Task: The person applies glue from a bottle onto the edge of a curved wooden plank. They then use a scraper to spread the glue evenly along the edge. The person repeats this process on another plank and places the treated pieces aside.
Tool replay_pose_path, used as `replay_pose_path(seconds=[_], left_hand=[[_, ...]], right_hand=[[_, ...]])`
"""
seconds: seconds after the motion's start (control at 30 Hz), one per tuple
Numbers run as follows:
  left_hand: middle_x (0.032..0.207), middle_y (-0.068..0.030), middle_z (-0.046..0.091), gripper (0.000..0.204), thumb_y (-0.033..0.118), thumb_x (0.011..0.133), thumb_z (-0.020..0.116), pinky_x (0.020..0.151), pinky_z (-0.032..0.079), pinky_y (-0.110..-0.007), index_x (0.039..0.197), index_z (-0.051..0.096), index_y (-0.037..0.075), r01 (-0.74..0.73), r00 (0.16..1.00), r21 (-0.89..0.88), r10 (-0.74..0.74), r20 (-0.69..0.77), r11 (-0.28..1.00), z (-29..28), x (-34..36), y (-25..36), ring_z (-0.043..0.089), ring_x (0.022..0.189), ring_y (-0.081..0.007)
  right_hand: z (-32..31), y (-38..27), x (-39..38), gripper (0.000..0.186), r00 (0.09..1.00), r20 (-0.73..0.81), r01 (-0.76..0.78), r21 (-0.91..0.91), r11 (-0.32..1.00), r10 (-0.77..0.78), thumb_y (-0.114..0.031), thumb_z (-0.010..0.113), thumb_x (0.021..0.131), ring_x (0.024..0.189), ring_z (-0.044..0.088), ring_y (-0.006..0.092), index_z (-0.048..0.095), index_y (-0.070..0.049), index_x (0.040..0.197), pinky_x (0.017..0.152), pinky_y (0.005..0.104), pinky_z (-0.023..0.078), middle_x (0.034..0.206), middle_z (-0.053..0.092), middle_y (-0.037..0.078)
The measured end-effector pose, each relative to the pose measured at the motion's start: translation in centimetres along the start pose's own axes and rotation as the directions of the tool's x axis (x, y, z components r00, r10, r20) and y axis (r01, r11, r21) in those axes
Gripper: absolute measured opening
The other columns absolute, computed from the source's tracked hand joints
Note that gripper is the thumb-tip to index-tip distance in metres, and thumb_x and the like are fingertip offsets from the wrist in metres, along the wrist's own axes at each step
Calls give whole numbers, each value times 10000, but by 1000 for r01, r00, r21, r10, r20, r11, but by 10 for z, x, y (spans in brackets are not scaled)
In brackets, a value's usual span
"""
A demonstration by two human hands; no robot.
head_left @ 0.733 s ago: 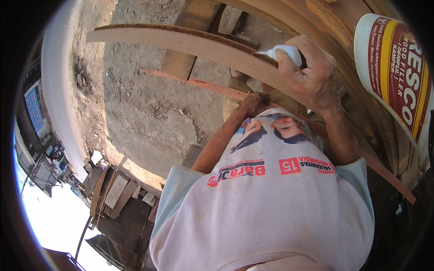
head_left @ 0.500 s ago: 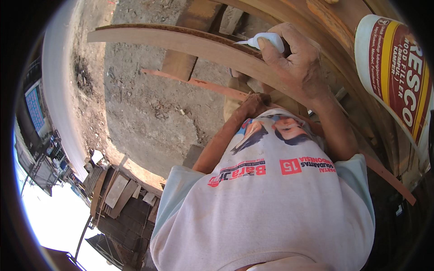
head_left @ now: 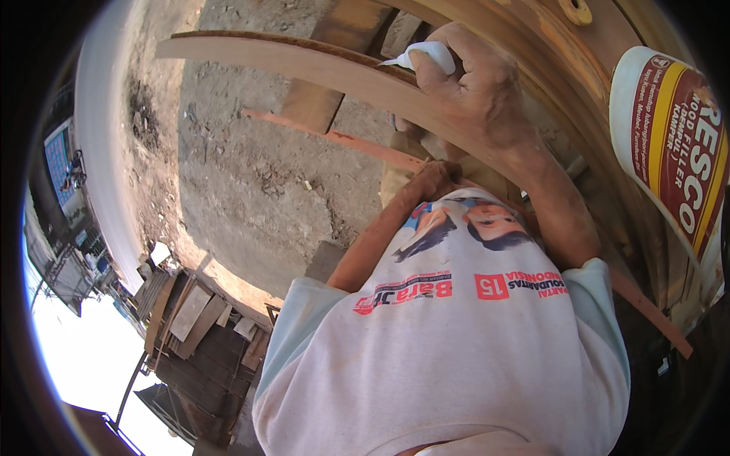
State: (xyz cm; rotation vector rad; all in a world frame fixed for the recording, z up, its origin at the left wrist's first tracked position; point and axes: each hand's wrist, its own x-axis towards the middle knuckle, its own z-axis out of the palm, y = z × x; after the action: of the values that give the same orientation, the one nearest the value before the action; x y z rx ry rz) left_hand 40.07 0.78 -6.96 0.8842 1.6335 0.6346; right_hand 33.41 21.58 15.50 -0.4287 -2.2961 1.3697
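My right hand (head_left: pixel 483 87) is closed around a small white squeeze bottle (head_left: pixel 435 58) with a thin pointed nozzle. The bottle lies almost level, its tip pointing left at the rough brown edge of a long pale wooden board (head_left: pixel 304 67). That board bows across the upper part of the head view and passes under my right hand. Closer to my body, my left hand (head_left: pixel 435 179) is curled beside a narrow reddish wooden strip (head_left: pixel 334 137). Its fingers are partly hidden, and I cannot tell what they grip.
A white, maroon and yellow wood filler container (head_left: pixel 673 140) stands at the right. Curved timber (head_left: pixel 563 45) fills the upper right. Short planks (head_left: pixel 312 106) lie on the rough ground (head_left: pixel 243 175). Stacked boards (head_left: pixel 190 315) are at the lower left.
My right hand and the white bottle have moved left along the board's edge. The view has shifted slightly. My left hand stays beside the reddish strip.
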Motion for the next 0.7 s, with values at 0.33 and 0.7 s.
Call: replay_pose_path(seconds=[0.33,0.7], left_hand=[[1035,-160,754,376,375,805,790,945,500,-452,1036,747,81,-40,999,104,41,-12,994,-1,-3,5,715,1015,-334],[1019,-141,744,345,329,762,781,926,468,-471,985,722,72,-79,997,99,78,11,992,2,-1,-7,694,1006,-355]], right_hand=[[26,6,41,258,996,32,81,-14,997,-80,-145,691,934,742,669,363,644,-41,1165,665,437,559,936,702,151],[28,13,26,206,997,4,-78,124,989,79,-213,714,976,685,658,120,690,-8,984,613,314,529,797,716,57]])
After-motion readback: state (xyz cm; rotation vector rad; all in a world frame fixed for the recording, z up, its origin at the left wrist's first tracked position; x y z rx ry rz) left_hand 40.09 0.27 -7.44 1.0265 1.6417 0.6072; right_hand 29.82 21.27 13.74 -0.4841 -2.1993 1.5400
